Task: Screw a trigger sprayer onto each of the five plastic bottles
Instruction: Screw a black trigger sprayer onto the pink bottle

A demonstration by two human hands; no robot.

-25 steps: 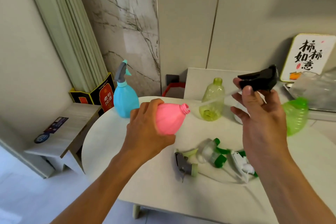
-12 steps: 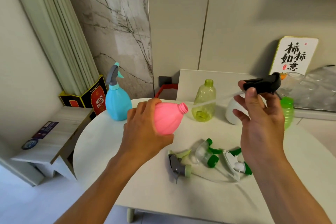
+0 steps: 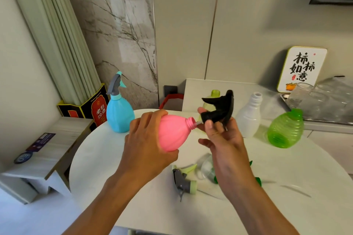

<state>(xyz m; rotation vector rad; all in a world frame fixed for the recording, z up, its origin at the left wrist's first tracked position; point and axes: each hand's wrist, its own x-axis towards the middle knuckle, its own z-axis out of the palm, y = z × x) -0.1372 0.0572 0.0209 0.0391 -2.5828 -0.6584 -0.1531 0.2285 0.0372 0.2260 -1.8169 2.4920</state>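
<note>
Left hand (image 3: 147, 145) grips the pink bottle (image 3: 172, 132), tilted above the white table (image 3: 99, 158). Right hand (image 3: 223, 135) pinches the black trigger sprayer (image 3: 219, 109) at the bottle's neck. Behind the table, a sign (image 3: 302, 69) reads "柿柿如意".

You held an opaque pink plastic bottle (image 3: 172, 132) with a soft satin sheen, and a matt black plastic trigger sprayer (image 3: 219, 109). The ribbed green plastic bottle (image 3: 284, 131) looked translucent and glossy. The round white surface (image 3: 267, 212) was smooth, faintly reflective.
</note>
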